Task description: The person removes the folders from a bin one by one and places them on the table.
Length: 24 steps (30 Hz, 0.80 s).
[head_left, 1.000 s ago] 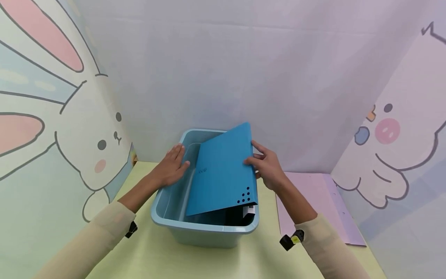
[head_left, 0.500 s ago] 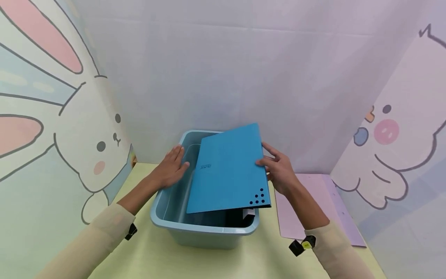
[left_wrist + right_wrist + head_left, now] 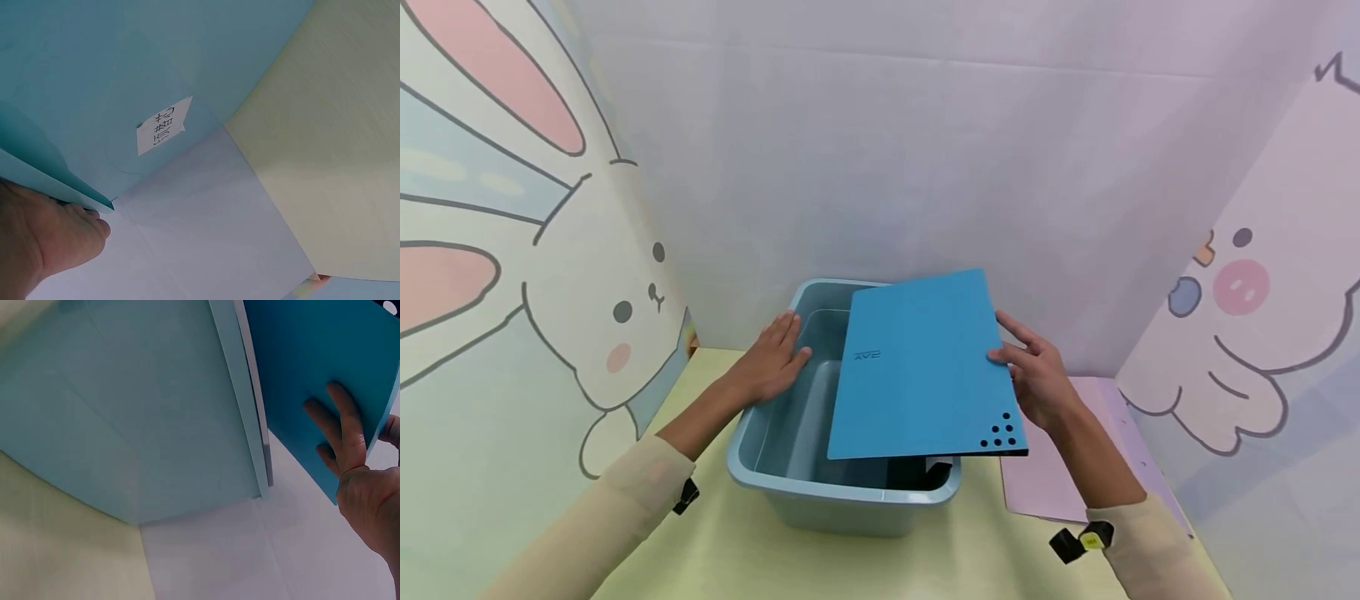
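My right hand (image 3: 1037, 373) pinches the right edge of a blue file folder (image 3: 925, 367), thumb on top and fingers underneath. The folder is tilted over the right part of a light blue plastic bin (image 3: 850, 493), and its right edge reaches past the rim. Flat on the bin's left rim rests my left hand (image 3: 769, 360), fingers extended. Under the folder a dark object (image 3: 910, 473) with a white part shows inside the bin; its kind is hidden. In the right wrist view, several fingers (image 3: 347, 425) spread across the folder's underside.
A pale purple folder (image 3: 1045, 479) lies on the yellow-green table (image 3: 842, 575) to the right of the bin. A white label (image 3: 164, 127) with handwriting is stuck to the bin's outer left wall. Cloth walls with cartoon animals (image 3: 617, 292) enclose the table.
My right hand has drawn the blue folder rightward, and it now lies flatter and uncovers more of the bin's left side. My left hand has stayed on the rim.
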Tool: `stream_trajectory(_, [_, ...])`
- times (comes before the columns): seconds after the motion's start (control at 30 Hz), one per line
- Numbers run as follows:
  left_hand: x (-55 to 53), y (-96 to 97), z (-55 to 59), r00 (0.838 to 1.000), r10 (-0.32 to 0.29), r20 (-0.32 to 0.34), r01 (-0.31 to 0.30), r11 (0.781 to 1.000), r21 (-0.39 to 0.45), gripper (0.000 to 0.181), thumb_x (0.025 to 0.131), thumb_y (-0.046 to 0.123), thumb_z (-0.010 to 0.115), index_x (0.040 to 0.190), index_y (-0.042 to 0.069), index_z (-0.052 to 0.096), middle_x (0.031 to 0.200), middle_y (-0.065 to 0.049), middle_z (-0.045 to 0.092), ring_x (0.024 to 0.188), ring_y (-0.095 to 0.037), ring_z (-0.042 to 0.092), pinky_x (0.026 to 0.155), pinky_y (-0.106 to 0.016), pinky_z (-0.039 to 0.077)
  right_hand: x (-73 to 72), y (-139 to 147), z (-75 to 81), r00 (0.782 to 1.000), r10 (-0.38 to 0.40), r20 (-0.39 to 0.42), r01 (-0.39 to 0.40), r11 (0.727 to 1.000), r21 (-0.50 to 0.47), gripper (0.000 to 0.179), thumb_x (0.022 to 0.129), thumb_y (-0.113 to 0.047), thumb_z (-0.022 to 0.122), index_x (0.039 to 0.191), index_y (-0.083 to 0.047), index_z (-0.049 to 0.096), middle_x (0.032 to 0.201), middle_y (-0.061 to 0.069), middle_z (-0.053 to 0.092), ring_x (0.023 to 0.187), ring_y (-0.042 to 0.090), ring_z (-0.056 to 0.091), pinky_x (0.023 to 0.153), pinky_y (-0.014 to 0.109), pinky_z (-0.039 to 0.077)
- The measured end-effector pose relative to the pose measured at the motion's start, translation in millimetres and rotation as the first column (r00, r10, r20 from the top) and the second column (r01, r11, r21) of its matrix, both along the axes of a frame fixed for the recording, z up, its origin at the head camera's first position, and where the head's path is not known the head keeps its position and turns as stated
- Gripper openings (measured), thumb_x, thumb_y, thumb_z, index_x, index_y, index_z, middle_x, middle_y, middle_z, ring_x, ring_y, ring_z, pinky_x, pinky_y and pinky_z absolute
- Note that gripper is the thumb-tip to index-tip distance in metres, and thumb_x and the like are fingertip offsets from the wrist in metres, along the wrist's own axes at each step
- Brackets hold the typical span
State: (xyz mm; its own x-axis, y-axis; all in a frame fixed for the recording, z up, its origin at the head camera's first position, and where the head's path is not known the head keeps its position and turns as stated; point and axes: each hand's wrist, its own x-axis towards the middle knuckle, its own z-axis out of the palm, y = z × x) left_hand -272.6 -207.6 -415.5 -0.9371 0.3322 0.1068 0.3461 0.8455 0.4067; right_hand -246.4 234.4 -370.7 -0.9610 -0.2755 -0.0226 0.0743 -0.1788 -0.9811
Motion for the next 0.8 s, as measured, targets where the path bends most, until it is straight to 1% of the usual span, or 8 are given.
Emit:
stream_trajectory(0.2, [1.0, -0.4, 1.6, 1.0, -0.006, -0.004, 0.006, 1.0, -0.001, 0.073, 0.122, 0.03, 0.039, 0.173, -0.016, 0.014, 0.186, -0.035, 0.01, 0.175, -0.055, 0.008, 0.143, -0.069, 0.01, 2.7, 15.5, 0.9, 0.999, -0.031, -0.005, 0.032, 0.999, 0.031, 0.077, 0.115, -0.011, 0.06, 0.182, -0.024, 0.025, 0.152, -0.005, 0.064, 0.105, 0.009, 0.081, 0.085, 0.03, 0.07])
stream_trajectory(0.27, [1.1, -0.3, 2.3, 1.0, -0.004, 0.005, 0.004, 1.0, 0.0, 0.074, 0.122, 0.031, 0.038, 0.174, -0.016, 0.013, 0.186, -0.035, 0.009, 0.175, -0.055, 0.007, 0.143, -0.068, 0.01, 4.0, 20.9, 1.0, 0.999, -0.041, -0.022, 0.043, 0.998, 0.055, 0.076, 0.115, -0.013, 0.059, 0.182, -0.023, 0.025, 0.166, -0.001, 0.052, 0.117, 0.003, 0.075, 0.091, 0.027, 0.068])
stream_trajectory(0.37, [1.4, -0.2, 3.2, 1.0, -0.003, 0.005, 0.004, 1.0, -0.005, 0.073, 0.122, 0.03, 0.038, 0.174, -0.016, 0.013, 0.186, -0.035, 0.009, 0.175, -0.055, 0.008, 0.143, -0.068, 0.01, 5.9, 28.5, 1.4, 0.997, -0.063, -0.034, 0.066, 0.995, 0.072, 0.073, 0.116, -0.015, 0.059, 0.181, -0.024, 0.029, 0.174, 0.0, 0.041, 0.121, 0.001, 0.072, 0.093, 0.026, 0.067])
stream_trajectory(0.47, [1.3, 0.1, 3.9, 1.0, -0.006, 0.006, 0.006, 1.0, -0.001, 0.073, 0.122, 0.029, 0.038, 0.173, -0.016, 0.013, 0.186, -0.035, 0.009, 0.175, -0.055, 0.008, 0.143, -0.068, 0.01, 8.2, 36.4, 2.8, 0.996, -0.072, -0.043, 0.075, 0.995, 0.072, 0.074, 0.116, -0.015, 0.059, 0.182, -0.023, 0.028, 0.171, -0.004, 0.044, 0.121, 0.0, 0.072, 0.092, 0.025, 0.067])
stream_trajectory(0.53, [2.0, 0.3, 4.3, 1.0, -0.011, 0.002, 0.011, 1.0, 0.003, 0.072, 0.123, 0.029, 0.038, 0.173, -0.017, 0.015, 0.186, -0.036, 0.01, 0.175, -0.055, 0.008, 0.143, -0.068, 0.01, 8.9, 41.9, 3.5, 0.996, -0.079, -0.033, 0.08, 0.995, 0.052, 0.074, 0.116, -0.015, 0.059, 0.182, -0.023, 0.027, 0.166, -0.006, 0.048, 0.119, 0.003, 0.076, 0.091, 0.027, 0.068])
stream_trajectory(0.67, [2.9, 0.4, 4.2, 1.0, -0.018, 0.0, 0.018, 1.0, 0.011, 0.072, 0.123, 0.029, 0.039, 0.172, -0.018, 0.015, 0.185, -0.036, 0.01, 0.175, -0.056, 0.009, 0.143, -0.069, 0.01, 10.1, 54.0, 3.7, 0.995, -0.093, -0.027, 0.094, 0.994, 0.051, 0.075, 0.116, -0.017, 0.059, 0.182, -0.025, 0.025, 0.179, 0.003, 0.035, 0.124, 0.001, 0.074, 0.094, 0.025, 0.067])
stream_trajectory(0.77, [3.5, 0.2, 3.7, 1.0, -0.015, -0.002, 0.015, 1.0, 0.009, 0.072, 0.123, 0.03, 0.038, 0.173, -0.017, 0.015, 0.185, -0.036, 0.01, 0.175, -0.055, 0.009, 0.143, -0.068, 0.01, 10.4, 62.8, 2.9, 0.995, -0.09, -0.039, 0.092, 0.995, 0.049, 0.074, 0.117, -0.018, 0.058, 0.182, -0.026, 0.024, 0.177, 0.0, 0.038, 0.127, 0.0, 0.073, 0.095, 0.025, 0.067])
stream_trajectory(0.8, [3.9, 0.0, 3.9, 1.0, -0.014, -0.003, 0.014, 1.0, 0.009, 0.073, 0.123, 0.03, 0.038, 0.173, -0.017, 0.015, 0.185, -0.036, 0.01, 0.175, -0.056, 0.009, 0.143, -0.069, 0.01, 10.3, 65.6, 2.5, 0.995, -0.087, -0.043, 0.089, 0.995, 0.043, 0.073, 0.118, -0.018, 0.057, 0.182, -0.025, 0.024, 0.171, -0.003, 0.045, 0.126, 0.001, 0.073, 0.095, 0.026, 0.067])
